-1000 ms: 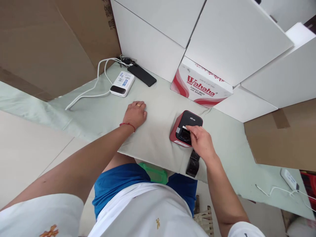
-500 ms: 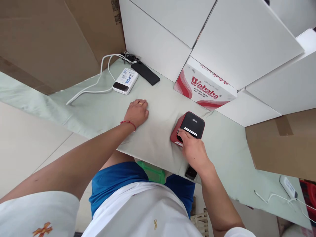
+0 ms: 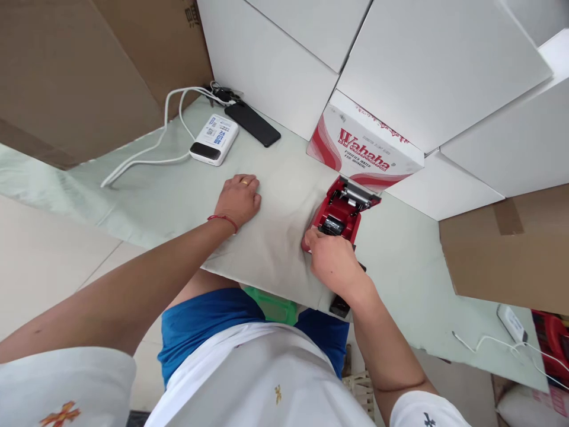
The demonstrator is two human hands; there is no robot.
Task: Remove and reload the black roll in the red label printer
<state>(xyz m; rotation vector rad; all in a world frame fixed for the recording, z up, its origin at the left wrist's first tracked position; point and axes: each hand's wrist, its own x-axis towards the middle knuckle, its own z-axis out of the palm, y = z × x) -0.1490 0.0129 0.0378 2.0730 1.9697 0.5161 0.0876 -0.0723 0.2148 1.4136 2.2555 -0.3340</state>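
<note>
A small red and black label printer [image 3: 338, 207] stands on the cloth-covered table with its lid [image 3: 355, 193] swung up. Inside its red body a dark roller-like part [image 3: 332, 225] shows. My right hand [image 3: 335, 264] is at the printer's front left edge, fingers closed on it; the fingertips are partly hidden. My left hand [image 3: 239, 198] rests as a loose fist on the cloth, left of the printer, with nothing visible in it. Behind the left hand lie a white device with a printed label [image 3: 214, 139] and a black phone [image 3: 253, 123].
White boxes [image 3: 275, 65] and a Wahaha carton [image 3: 364, 148] line the table's back. Brown cartons [image 3: 511, 243] stand at both sides. White cables [image 3: 164, 133] loop at the left. A dark object [image 3: 340, 306] sits at the front edge. A white device [image 3: 511, 323] lies far right.
The printer's lid, closed before, is now raised and its red inside shows. My right hand has shifted slightly left to the printer's front edge. My left hand stays on the cloth.
</note>
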